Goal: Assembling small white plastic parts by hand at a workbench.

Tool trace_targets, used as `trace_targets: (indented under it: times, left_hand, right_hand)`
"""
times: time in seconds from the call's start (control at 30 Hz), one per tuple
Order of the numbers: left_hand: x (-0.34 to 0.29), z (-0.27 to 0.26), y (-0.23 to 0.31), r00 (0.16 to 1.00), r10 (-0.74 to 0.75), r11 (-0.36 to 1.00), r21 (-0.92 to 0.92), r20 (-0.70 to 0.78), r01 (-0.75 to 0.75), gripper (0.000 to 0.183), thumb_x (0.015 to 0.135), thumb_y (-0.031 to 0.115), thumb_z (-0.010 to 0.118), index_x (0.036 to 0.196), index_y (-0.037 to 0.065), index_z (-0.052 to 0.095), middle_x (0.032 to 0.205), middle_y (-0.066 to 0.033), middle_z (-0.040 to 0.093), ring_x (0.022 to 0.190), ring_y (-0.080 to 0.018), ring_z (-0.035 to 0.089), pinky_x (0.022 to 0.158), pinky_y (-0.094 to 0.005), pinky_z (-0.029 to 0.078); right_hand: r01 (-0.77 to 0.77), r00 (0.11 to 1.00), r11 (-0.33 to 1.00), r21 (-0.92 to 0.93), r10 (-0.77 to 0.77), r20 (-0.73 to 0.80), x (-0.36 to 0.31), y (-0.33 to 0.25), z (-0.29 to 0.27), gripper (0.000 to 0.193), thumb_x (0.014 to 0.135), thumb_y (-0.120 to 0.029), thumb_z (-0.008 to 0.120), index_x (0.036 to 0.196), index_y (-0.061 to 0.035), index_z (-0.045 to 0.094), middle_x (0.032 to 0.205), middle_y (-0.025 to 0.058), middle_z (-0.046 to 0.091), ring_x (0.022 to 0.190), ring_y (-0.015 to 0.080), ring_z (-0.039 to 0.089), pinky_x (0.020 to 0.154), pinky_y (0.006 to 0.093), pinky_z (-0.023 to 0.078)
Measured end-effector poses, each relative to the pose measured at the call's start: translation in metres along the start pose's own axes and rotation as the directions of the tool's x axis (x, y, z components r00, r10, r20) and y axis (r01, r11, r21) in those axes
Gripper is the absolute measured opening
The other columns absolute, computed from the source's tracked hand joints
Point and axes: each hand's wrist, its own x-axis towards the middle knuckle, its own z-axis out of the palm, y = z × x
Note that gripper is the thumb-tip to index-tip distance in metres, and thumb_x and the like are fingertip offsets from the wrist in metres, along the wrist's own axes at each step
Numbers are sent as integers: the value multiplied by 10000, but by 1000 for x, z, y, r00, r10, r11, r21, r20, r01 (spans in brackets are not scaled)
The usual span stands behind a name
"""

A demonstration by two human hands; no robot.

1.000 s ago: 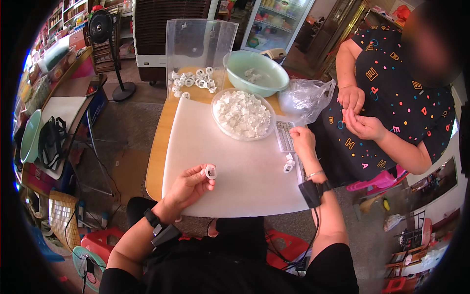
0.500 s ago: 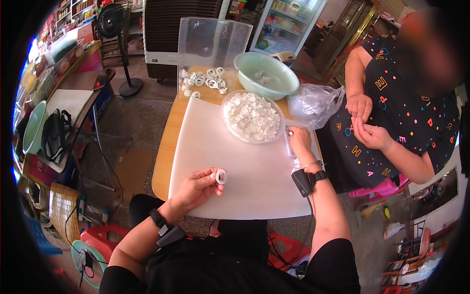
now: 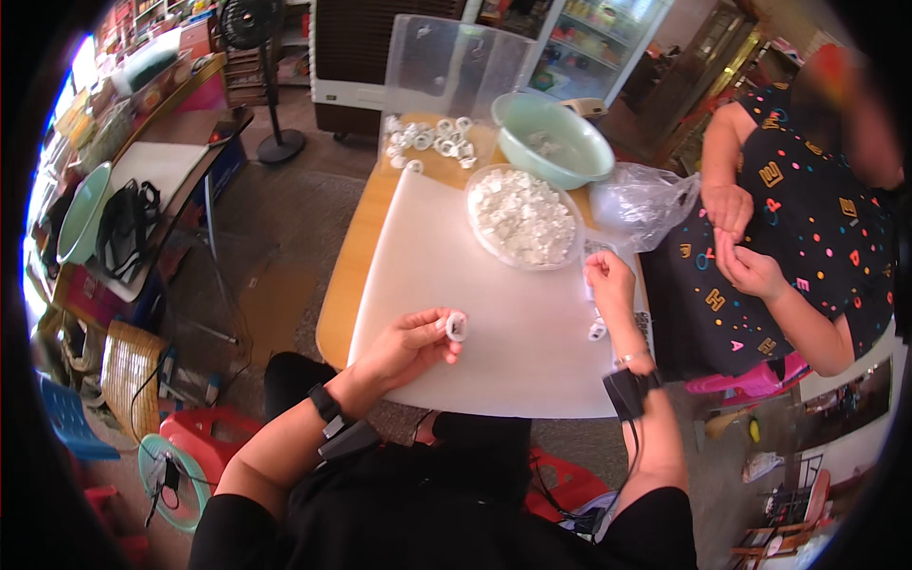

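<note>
Between the thumb and fingers of my left hand (image 3: 410, 347) is a small white ring-shaped plastic part (image 3: 456, 327), its opening turned up. This hand hovers over the near part of the white board (image 3: 513, 356). My right hand (image 3: 613, 283) is pinched closed at the board's right side, over a small clear tray (image 3: 596, 243). Whatever lies between its fingertips is too small to make out. Beside the right wrist lies a small white piece with dark marks (image 3: 597, 331). A round tub of white plastic pieces (image 3: 524, 220) stands just beyond both hands.
Several white ring parts (image 3: 445, 141) sit by an upright clear plastic box (image 3: 456, 71) at the far edge. A pale green basin (image 3: 556, 142) and a clear plastic bag (image 3: 641, 204) stand at the far right. A co-worker in a patterned black top (image 3: 779, 237) sits to the right.
The whole scene has shifted rightward in view. My right hand has drawn slightly toward me from the clear tray, uncovering more of the white piece by its wrist. My left hand still holds the ring part.
</note>
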Motion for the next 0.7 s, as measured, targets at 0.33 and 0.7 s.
trace_targets:
  times: [0.33,0.7]
  left_hand:
    - [4,6,3,998,-16,998,-55,62,19,269,972,149,469,1161,-35,520,974,-89,585,835,-162,599,772,-283,494]
    - [4,2,3,996,-14,997,-68,93,20,267,978,142,451,1167,-36,512,1030,-115,579,832,-165,598,782,-286,497]
  right_hand:
    - [-93,954,986,142,47,296,-94,-64,58,80,786,-10,630,860,16,641,768,82,644,650,131,614,612,276,497]
    - [95,986,993,67,-103,134,-88,-61,43,99,803,-53,640,883,0,664,822,127,635,720,244,623,656,321,480]
